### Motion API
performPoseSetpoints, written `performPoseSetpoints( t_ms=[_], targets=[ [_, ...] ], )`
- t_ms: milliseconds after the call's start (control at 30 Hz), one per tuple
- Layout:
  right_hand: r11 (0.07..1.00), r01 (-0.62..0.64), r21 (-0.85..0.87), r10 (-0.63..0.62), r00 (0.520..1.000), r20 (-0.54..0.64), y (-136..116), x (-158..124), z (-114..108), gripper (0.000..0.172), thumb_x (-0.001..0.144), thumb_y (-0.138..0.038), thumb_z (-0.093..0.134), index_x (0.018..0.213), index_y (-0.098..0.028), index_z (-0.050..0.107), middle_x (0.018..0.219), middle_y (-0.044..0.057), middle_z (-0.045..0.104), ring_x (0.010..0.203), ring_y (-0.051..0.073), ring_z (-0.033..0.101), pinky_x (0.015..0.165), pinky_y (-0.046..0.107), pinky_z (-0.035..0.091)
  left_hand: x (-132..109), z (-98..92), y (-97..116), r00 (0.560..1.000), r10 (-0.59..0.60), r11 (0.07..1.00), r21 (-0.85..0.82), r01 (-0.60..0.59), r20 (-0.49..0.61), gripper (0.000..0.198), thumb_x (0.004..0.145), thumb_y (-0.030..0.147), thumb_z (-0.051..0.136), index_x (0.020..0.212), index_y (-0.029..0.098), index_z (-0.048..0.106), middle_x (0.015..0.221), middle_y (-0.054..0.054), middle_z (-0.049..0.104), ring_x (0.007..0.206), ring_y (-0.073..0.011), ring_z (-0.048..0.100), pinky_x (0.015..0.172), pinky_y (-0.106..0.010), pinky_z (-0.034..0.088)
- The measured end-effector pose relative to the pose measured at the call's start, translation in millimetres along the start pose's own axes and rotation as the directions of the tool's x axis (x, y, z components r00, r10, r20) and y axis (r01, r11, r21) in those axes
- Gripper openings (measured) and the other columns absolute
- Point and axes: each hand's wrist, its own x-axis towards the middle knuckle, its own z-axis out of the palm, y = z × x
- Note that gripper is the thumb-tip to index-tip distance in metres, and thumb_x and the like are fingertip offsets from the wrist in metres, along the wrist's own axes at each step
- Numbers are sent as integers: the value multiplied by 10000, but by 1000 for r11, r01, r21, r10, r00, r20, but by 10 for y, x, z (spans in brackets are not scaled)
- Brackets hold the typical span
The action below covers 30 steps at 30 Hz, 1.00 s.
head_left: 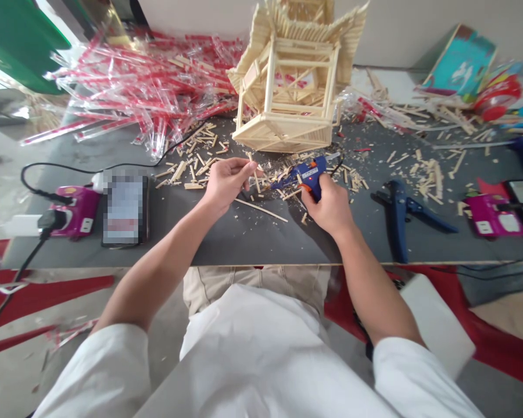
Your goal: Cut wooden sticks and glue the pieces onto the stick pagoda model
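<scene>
2 o'clock, near centre: glue gun (pixel 312 181) blue, trigger (pixel 304 187) orange, label (pixel 308 173) whitish. 12 o'clock: stick-built house (pixel 283 132) pale straw, roof (pixel 351 46) ribbed in fine stripes. 11 o'clock: wrappers (pixel 174 75) clear, red-banded. 9 and 3 o'clock: power strips (pixel 81 206) magenta. 3 o'clock, closer in: cutter (pixel 398 226) dark blue. 2 o'clock, far out: box (pixel 455 61) turquoise, white motif (pixel 459 72). 6 o'clock: shirt (pixel 253 360) plain white. Tabletop (pixel 192 238) dark grey.

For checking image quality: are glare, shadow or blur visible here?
Head view throughout: clear-and-red plastic wrappers carry pale glints; a soft shadow darkens the grey flat table below the bare right hand; coarse squares cover much of the black-edged rectangular phone; outer edges look softer.
</scene>
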Motion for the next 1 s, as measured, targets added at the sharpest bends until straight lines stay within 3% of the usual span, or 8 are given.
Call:
performPoseSetpoints(
  t_ms=[633, 867, 1000],
  targets=[
    [1000, 19, 4, -19, 999, 31, -40, 2, -39, 222, 1015, -404, 509, 1125, -224, 578, 1022, 163, 739, 999, 362, 728, 856, 458, 556, -2, 0, -3, 1000, -8, 1000, -17, 8, 11, 476, 767, 601, 887, 888, 161, 749, 909, -121, 819, 497, -56, 534, 421, -200, 356],
    [979, -193, -62, 183, 972, -145, 36, 40, -90, 402, 958, -559, 643, 1138, -201, 602, 970, 162, 729, 934, 359, 706, 915, 514, 543, -2, -2, 15, 1000, -13, 1000, -15, 13, 3, 414, 816, 551, 865, 883, 162, 739, 890, -109, 812, 500, -49, 533, 435, -195, 388],
    [963, -246, -106, 230, 963, -141, 159, 60, -97, 553, 922, -603, 709, 1217, -141, 641, 1085, 219, 725, 1058, 406, 682, 980, 570, 517, -5, -5, 26, 1000, -1, 999, -48, 1, -5, 414, 815, 542, 871, 879, 157, 731, 888, -107, 807, 513, -47, 532, 441, -191, 396]
  ],
)
